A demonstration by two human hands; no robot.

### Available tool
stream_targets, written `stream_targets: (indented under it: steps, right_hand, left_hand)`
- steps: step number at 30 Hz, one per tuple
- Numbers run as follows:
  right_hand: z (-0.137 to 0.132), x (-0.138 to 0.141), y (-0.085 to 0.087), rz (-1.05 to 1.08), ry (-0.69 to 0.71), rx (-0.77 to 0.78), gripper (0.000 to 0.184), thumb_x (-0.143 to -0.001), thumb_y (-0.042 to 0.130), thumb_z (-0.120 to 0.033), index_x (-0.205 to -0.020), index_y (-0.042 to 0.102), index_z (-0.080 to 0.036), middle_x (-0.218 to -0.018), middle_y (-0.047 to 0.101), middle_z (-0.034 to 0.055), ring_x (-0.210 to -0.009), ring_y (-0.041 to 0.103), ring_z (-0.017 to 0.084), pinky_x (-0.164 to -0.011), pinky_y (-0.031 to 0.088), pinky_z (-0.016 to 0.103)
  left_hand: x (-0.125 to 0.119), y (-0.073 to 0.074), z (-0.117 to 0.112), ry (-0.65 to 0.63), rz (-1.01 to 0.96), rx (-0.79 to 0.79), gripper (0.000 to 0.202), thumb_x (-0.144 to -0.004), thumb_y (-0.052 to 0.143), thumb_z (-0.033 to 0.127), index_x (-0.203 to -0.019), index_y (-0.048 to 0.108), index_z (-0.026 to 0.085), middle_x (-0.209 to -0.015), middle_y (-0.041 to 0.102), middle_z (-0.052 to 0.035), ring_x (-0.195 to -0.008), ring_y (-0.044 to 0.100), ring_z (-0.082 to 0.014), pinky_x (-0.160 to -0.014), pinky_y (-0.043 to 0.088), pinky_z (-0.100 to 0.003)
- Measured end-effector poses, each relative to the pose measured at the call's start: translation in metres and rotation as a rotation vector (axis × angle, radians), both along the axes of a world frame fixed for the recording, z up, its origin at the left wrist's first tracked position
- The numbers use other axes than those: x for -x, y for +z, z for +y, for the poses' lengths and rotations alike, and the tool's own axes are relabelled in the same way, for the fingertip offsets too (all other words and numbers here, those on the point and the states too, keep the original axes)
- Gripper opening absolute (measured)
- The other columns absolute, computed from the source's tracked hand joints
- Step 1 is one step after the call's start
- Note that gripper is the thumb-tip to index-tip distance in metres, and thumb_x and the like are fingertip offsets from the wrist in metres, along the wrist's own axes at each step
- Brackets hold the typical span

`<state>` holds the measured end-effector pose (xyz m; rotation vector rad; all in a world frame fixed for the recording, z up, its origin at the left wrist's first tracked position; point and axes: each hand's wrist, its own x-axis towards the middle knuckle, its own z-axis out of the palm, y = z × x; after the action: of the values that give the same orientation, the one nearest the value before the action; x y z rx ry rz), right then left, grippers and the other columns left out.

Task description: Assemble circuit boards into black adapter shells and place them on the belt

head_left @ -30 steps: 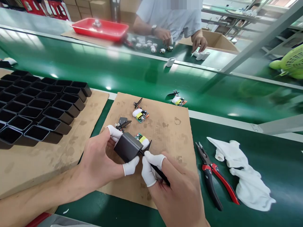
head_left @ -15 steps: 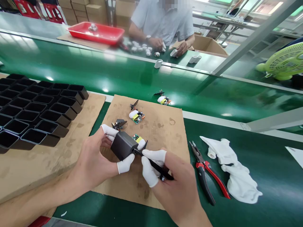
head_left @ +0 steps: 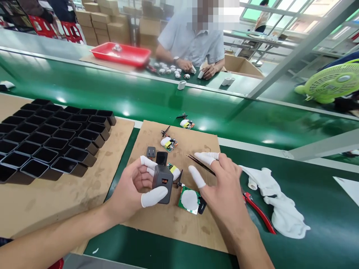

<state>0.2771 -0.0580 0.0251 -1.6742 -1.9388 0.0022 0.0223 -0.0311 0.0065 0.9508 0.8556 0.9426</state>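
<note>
My left hand (head_left: 130, 190), with white finger cots, is closed on a dark grey charger housing (head_left: 163, 182) held upright over the cardboard mat (head_left: 174, 224); its port faces me. My right hand (head_left: 221, 183) hovers just right of it, fingers loosely spread, with black tweezers (head_left: 200, 165) held between thumb and index finger. A green circuit board with a white pad (head_left: 189, 199) lies on the mat between my hands. Behind the housing are a small board with a yellow part (head_left: 174, 170), another black housing (head_left: 162, 157) and a black plug piece (head_left: 150, 151).
Several empty black housings (head_left: 50, 138) stand in rows on cardboard at the left. Red-handled pliers (head_left: 259, 211) and a white glove (head_left: 273, 200) lie at the right. More boards lie on the mat (head_left: 169, 143) and belt (head_left: 186, 123). A co-worker's hands (head_left: 196, 69), red tray (head_left: 120, 54), green fan (head_left: 331, 82) beyond.
My left hand turned the housing upright. My right hand pulled away to the right with the tweezers. A green circuit board now lies on the mat between my hands.
</note>
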Motion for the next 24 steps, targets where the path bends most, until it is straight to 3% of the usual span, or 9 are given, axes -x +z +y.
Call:
stream_targets:
  steps: [3,5,8,11,15,19,21,24]
  right_hand:
    - [-0.014,0.019,0.011,0.265,0.328,-0.024,0.047,-0.107,0.078,-0.038,-0.152,0.064,-0.032,-0.136,0.072,0.0109,-0.122,0.075,0.030,-0.102,0.061,0.045]
    - [-0.021,0.031,0.013,0.267,0.444,-0.018,0.064,-0.103,0.085,-0.038,-0.160,0.058,-0.031,-0.140,0.071,0.0129,-0.126,0.075,0.030,-0.103,0.065,0.042]
    - [-0.022,0.036,0.007,0.178,0.409,-0.063,0.060,-0.103,0.082,-0.027,-0.159,0.060,-0.028,-0.131,0.074,0.0129,-0.118,0.078,0.028,-0.096,0.068,0.038]
    - [-0.018,0.029,0.001,0.237,0.283,-0.067,0.055,-0.096,0.083,-0.020,-0.148,0.066,-0.026,-0.126,0.077,0.0114,-0.114,0.080,0.028,-0.096,0.069,0.039]
    - [-0.020,0.026,-0.003,0.683,0.197,0.095,0.057,-0.087,0.090,-0.018,-0.139,0.071,-0.031,-0.126,0.081,0.0074,-0.113,0.081,0.026,-0.102,0.069,0.038]
    - [-0.026,0.037,-0.010,1.198,0.424,0.351,0.058,-0.090,0.096,-0.028,-0.141,0.070,-0.034,-0.128,0.083,0.0082,-0.114,0.084,0.025,-0.102,0.070,0.037]
    - [-0.028,0.041,-0.012,1.194,0.464,0.391,0.057,-0.095,0.093,-0.029,-0.146,0.069,-0.036,-0.135,0.082,0.0091,-0.120,0.083,0.025,-0.109,0.068,0.039]
    - [-0.030,0.042,-0.009,0.891,0.361,0.214,0.050,-0.103,0.082,-0.023,-0.149,0.073,-0.039,-0.151,0.074,0.0095,-0.138,0.074,0.025,-0.120,0.062,0.039]
  left_hand:
    - [-0.002,-0.003,-0.002,0.002,0.010,0.006,0.062,-0.071,0.109,0.044,-0.111,0.067,0.021,-0.099,0.075,-0.0028,-0.084,0.072,-0.0144,-0.077,0.065,-0.023]
    - [-0.002,-0.003,-0.005,-0.019,0.081,0.007,0.060,-0.075,0.107,0.046,-0.113,0.068,0.022,-0.098,0.074,-0.0014,-0.086,0.072,-0.0150,-0.080,0.066,-0.024]
    - [-0.001,0.000,-0.012,-0.066,0.214,-0.068,0.057,-0.087,0.099,0.050,-0.126,0.069,0.023,-0.109,0.079,-0.0055,-0.101,0.077,-0.0221,-0.093,0.068,-0.033]
    - [0.000,0.001,-0.019,0.009,0.252,-0.247,0.058,-0.092,0.095,0.043,-0.140,0.067,0.027,-0.125,0.079,-0.0083,-0.109,0.078,-0.0240,-0.103,0.067,-0.038]
    - [-0.001,-0.002,-0.026,0.188,0.101,-0.469,0.050,-0.090,0.096,0.027,-0.132,0.070,0.032,-0.122,0.078,-0.0045,-0.104,0.078,-0.0216,-0.098,0.070,-0.036]
    - [-0.002,-0.009,-0.026,0.143,0.122,-0.457,0.061,-0.081,0.103,0.028,-0.134,0.073,0.034,-0.126,0.080,-0.0055,-0.114,0.080,-0.0290,-0.103,0.071,-0.043]
    - [-0.003,-0.012,-0.024,0.071,0.137,-0.433,0.061,-0.082,0.102,0.029,-0.135,0.073,0.033,-0.130,0.082,-0.0074,-0.120,0.080,-0.0323,-0.107,0.071,-0.047]
    - [-0.006,-0.013,-0.020,0.096,0.115,-0.419,0.049,-0.086,0.095,0.027,-0.130,0.074,0.029,-0.123,0.085,-0.0077,-0.113,0.083,-0.0298,-0.104,0.072,-0.045]
